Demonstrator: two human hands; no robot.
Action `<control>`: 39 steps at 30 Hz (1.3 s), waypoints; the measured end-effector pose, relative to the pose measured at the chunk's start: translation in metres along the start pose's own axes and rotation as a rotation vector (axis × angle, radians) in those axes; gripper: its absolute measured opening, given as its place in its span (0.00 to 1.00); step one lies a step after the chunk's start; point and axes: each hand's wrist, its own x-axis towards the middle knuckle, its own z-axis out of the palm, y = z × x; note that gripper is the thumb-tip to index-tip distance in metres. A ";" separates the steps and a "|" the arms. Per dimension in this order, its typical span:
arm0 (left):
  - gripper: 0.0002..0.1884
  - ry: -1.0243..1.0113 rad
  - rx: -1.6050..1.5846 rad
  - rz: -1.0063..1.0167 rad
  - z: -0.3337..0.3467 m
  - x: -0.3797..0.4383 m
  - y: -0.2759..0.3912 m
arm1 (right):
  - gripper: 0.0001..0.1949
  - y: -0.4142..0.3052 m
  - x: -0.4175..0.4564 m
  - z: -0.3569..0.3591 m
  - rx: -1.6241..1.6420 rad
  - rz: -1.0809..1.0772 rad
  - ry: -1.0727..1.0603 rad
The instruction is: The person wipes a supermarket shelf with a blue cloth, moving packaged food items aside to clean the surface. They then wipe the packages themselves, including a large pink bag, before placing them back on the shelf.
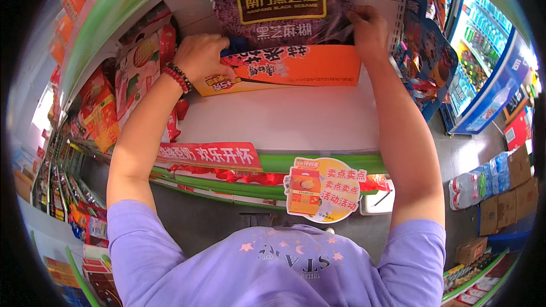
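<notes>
A large dark purple bag of black sesame paste (283, 13) stands on a white shelf behind a low orange and yellow cardboard box (298, 68). My right hand (370, 25) pinches the bag's right edge between thumb and fingers. At the left end of the box, my left hand (204, 57) has its thumb over the box's edge and its fingers bent toward something dark blue behind it; whether it grips the box cannot be told. A red and black bead bracelet (178, 77) is on my left wrist.
Packaged snack bags (143, 59) stand left on the shelf. A green shelf edge (320, 161) carries a red strip (213, 155) and a round promotional sign (324, 189). Hanging blue packages (431, 55) and a drinks cooler (482, 55) are at right, with bottle packs (477, 181) on the floor.
</notes>
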 end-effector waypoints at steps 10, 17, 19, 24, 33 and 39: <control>0.17 -0.476 -0.724 -0.133 -0.012 -0.057 0.033 | 0.27 -0.020 -0.006 -0.015 -0.179 -0.557 0.063; 0.22 -0.470 -0.733 0.187 0.029 -0.056 0.046 | 0.32 -0.012 -0.023 0.007 -0.368 -0.732 0.009; 0.25 -0.546 -0.826 0.295 0.024 -0.029 0.074 | 0.31 -0.011 -0.022 0.004 -0.409 -0.699 -0.011; 0.29 -0.439 -0.966 0.611 0.035 0.050 0.139 | 0.30 -0.011 -0.022 0.001 -0.436 -0.742 -0.028; 0.32 -0.750 -0.832 0.347 0.019 0.010 0.103 | 0.30 -0.006 -0.025 -0.002 -0.381 -0.718 -0.013; 0.31 -0.886 -0.634 0.030 0.000 -0.067 0.024 | 0.34 -0.024 -0.035 -0.002 -0.328 -0.579 -0.076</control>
